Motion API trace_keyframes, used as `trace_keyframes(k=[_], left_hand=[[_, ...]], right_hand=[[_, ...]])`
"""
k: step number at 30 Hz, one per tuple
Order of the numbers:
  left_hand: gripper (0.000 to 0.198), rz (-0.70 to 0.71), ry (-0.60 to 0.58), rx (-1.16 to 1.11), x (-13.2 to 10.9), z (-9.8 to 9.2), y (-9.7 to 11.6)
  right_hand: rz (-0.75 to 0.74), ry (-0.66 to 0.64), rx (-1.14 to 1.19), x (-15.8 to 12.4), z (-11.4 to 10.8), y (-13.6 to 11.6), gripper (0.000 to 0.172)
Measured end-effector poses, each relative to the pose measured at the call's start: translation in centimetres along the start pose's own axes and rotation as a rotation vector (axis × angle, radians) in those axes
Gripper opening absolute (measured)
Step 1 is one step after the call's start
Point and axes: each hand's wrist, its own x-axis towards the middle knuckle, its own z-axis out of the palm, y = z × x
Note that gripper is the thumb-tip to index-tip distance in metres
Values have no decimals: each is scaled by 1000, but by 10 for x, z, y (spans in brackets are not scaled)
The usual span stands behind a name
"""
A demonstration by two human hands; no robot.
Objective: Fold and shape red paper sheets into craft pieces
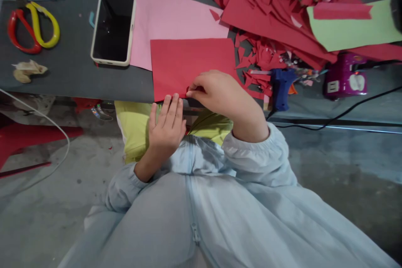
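Note:
A red sheet of paper [191, 60] lies at the table's front edge, partly over a larger pink sheet [185, 14]. My left hand [167, 123] is open, its fingers stretched out and the fingertips resting on the red sheet's near edge. Just to the right, my right hand [213, 92] is closed, thumb and forefinger pinching that same near edge, where a narrow strip seems to be folded over. Its other fingers are curled and partly hidden.
A phone [113, 27] and red-and-yellow-handled scissors [33, 29] lie to the left. On the right are cut red scraps [266, 54], a blue glue gun [282, 88], a green sheet [351, 29] and a purple device [345, 77] with a black cable [345, 113].

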Motion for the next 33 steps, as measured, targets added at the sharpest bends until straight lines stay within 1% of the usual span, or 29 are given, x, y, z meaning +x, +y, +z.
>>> trace_keyframes(k=[4, 10, 14, 18, 26, 33], left_hand=[[60, -4, -30, -51, 2, 3, -2], [59, 28, -66, -62, 4, 1, -10], [57, 77, -43, -21, 2, -4, -15], [56, 97, 9, 14, -5, -7, -17], [58, 62, 17, 72, -5, -10, -15], [60, 1, 1, 51, -3, -12, -13]], right_hand=[[0, -19, 5, 1, 0, -3, 23], [7, 44, 18, 3, 8, -12, 22], [2, 62, 2, 6, 15, -11, 21], [-2, 62, -24, 7, 17, -11, 22], [4, 41, -41, 8, 12, -15, 21], [20, -8, -19, 10, 10, -15, 21]])
